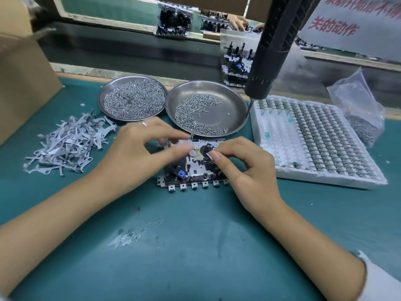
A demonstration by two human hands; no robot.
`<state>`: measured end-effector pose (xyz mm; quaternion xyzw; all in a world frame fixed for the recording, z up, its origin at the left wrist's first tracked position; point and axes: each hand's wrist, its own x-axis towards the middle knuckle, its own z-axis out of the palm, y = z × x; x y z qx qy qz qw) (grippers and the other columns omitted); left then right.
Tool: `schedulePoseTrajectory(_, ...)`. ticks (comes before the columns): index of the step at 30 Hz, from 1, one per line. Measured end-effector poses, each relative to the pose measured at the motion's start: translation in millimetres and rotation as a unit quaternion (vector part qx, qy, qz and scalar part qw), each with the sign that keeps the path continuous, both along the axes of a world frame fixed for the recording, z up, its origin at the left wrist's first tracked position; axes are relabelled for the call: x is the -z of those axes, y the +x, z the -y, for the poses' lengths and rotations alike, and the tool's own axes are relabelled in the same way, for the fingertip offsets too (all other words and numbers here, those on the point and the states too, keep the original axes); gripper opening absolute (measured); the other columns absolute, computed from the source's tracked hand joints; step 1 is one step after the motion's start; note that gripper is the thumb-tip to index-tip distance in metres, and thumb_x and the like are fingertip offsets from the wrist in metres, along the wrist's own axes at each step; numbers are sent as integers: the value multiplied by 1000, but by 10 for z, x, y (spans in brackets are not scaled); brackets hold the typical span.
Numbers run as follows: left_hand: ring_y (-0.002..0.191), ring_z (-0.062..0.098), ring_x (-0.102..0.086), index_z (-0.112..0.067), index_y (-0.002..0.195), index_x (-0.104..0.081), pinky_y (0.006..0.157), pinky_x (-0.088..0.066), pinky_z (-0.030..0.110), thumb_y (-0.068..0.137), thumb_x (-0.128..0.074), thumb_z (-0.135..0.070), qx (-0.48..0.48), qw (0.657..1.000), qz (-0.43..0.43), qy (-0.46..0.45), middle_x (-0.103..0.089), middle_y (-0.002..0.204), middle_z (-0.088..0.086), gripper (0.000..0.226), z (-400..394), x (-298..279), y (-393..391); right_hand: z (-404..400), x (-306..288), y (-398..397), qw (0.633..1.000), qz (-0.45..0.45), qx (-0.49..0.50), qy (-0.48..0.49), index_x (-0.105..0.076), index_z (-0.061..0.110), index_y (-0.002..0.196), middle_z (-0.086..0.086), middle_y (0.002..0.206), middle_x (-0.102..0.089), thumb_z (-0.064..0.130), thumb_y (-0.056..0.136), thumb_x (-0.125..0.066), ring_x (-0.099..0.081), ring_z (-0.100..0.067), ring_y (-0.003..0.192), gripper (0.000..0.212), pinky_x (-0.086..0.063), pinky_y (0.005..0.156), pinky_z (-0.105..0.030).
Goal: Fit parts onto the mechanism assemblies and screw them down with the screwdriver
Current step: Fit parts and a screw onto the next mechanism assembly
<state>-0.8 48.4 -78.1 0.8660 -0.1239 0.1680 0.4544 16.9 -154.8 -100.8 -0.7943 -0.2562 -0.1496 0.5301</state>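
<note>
A metal mechanism assembly with black parts and a blue piece lies on the green mat in front of me. My left hand hovers over its left half, thumb and forefinger pinching a small pale part. My right hand rests on the right half, fingertips pinching a small part at a black wheel. The black electric screwdriver hangs above the right dish, held by neither hand.
Two steel dishes of screws, the left dish and the right dish, sit behind the assembly. A heap of grey metal levers lies left. A white tray of small parts, a plastic bag, stacked assemblies and a cardboard box surround them.
</note>
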Motion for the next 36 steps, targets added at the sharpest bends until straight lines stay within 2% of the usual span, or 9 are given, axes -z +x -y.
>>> schedulePoseTrajectory(3,76,11,-55,-15,103,-72,80,-43,18,90,-64,-23,-136,984,78,79,-64,91,2,17,-213,-10,217,-4,0,7,1000,5,8,3,-71,5,77,-7,78,-64,6,84,-66,-59,-17,75,9,-47,71,-24)
schedulePoseTrajectory(5,87,26,-58,-10,114,-68,87,-42,29,91,-63,-16,-204,966,32,155,-62,103,14,25,-346,-8,430,-5,3,8,1000,4,10,8,-71,5,77,-7,78,-64,6,84,-66,-59,-17,74,9,-47,70,-24)
schedulePoseTrajectory(7,101,35,-59,-9,123,-62,94,-41,35,91,-62,-16,-220,953,-46,203,-61,114,20,33,-417,-5,628,-4,7,11,1000,3,9,14,-71,4,76,-6,77,-63,7,84,-66,-58,-16,74,9,-47,69,-23)
schedulePoseTrajectory(12,103,34,-61,-11,105,-72,90,-47,35,89,-65,-14,-237,935,-124,230,-70,102,17,18,-403,-68,807,-3,19,16,1000,1,1,16,-71,5,75,-1,77,-63,11,83,-66,-58,-13,72,11,-48,68,-26)
schedulePoseTrajectory(16,98,35,-61,-22,98,-75,80,-49,38,87,-67,-23,-276,927,-77,240,-71,100,10,14,-394,-60,731,-16,27,33,1000,14,-2,12,-71,7,76,3,77,-62,11,83,-66,-58,-7,72,10,-47,67,-20)
schedulePoseTrajectory(21,98,30,-63,-19,100,-76,84,-48,36,86,-69,-21,-287,943,-18,169,-73,101,6,16,-426,-33,676,-15,24,29,1000,16,-3,14,-72,7,76,2,77,-63,11,82,-66,-58,-8,72,10,-47,66,-21)
schedulePoseTrajectory(25,83,25,-62,-15,103,-73,83,-46,33,87,-67,-18,-284,947,3,146,-72,90,4,17,-447,-13,644,-22,9,26,1000,16,0,11,-72,6,75,1,76,-63,12,82,-66,-58,-8,72,11,-47,66,-21)
schedulePoseTrajectory(31,73,11,-58,-11,89,-72,66,-34,-1,85,-69,-11,-230,970,25,77,-65,79,-4,5,-350,-14,501,-2,-2,22,1000,5,-1,9,-71,8,75,3,78,-63,13,83,-66,-58,-8,73,11,-46,67,-19)
schedulePoseTrajectory(36,74,-5,-61,-18,90,-72,75,-40,0,82,-73,-13,-203,977,55,-29,-71,85,-6,10,-193,-53,325,-9,-18,11,1000,4,-2,15,-72,10,79,5,78,-64,13,85,-66,-59,-8,74,9,-47,69,-19)
